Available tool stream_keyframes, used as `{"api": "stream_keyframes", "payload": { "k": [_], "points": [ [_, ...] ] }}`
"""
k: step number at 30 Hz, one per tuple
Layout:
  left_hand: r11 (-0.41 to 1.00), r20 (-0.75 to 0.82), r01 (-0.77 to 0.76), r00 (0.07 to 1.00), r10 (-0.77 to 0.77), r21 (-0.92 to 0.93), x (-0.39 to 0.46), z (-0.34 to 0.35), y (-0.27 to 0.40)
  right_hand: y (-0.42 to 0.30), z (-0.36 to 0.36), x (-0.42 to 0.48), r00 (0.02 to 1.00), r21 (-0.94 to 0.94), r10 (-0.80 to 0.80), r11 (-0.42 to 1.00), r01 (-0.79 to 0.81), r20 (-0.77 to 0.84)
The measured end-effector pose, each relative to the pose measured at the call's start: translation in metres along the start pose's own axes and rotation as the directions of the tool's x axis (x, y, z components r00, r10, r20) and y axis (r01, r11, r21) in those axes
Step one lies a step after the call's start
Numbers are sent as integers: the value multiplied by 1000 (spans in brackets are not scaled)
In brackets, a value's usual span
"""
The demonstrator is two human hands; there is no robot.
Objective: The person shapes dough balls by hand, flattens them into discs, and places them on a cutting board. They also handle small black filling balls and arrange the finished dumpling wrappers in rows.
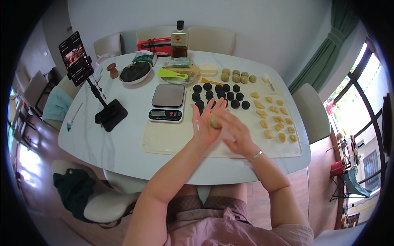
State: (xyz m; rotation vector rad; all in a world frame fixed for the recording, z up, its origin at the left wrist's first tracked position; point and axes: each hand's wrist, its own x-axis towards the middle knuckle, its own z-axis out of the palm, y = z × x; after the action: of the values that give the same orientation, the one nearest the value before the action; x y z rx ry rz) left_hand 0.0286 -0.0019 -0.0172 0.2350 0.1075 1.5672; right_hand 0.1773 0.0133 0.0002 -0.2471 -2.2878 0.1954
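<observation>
My left hand (pixel 207 126) is palm up with its fingers stretched out, shiny spots on the skin. A small greenish ball (pixel 215 121) rests on that palm. My right hand (pixel 238 132), blurred and wearing a bracelet at the wrist, is over the ball's right side; its grip is unclear. Just beyond my fingers, several black balls (pixel 230 96) sit in rows on a cream mat (pixel 172 138), some partly hidden by my left hand. Flattened yellowish pieces (pixel 278 119) lie to the right. Several olive-green balls (pixel 236 78) are grouped at the mat's far side.
Left of the black balls stands a digital kitchen scale (pixel 168 96). Behind it are a lime-green spatula (pixel 172 74), a bowl of black mass (pixel 135 72) and a glass bottle (pixel 179 41). A phone (pixel 76 58) on a stand (pixel 110 115) occupies the left. Chairs surround the table.
</observation>
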Motion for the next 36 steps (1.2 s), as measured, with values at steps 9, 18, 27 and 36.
{"api": "stream_keyframes", "payload": {
  "k": [9, 18, 27, 36],
  "points": [
    [989, 56, 136, 990, -133, -60, -3, -7, -7, 19, -3, -3, 980, 39, 198, 980, -197, -24],
    [995, 17, 56, 998, -58, 78, -5, -7, -9, -8, 8, 8, 992, -58, -56, 996, 63, 115],
    [1000, 14, 5, 1000, -6, 8, -1, 1, 2, 1, 1, -1, 997, 52, 69, 996, -68, -27],
    [970, 14, 233, 972, -234, 66, -1, -22, -19, 21, 3, -6, 952, 22, 306, 952, -306, 21]
  ]
}}
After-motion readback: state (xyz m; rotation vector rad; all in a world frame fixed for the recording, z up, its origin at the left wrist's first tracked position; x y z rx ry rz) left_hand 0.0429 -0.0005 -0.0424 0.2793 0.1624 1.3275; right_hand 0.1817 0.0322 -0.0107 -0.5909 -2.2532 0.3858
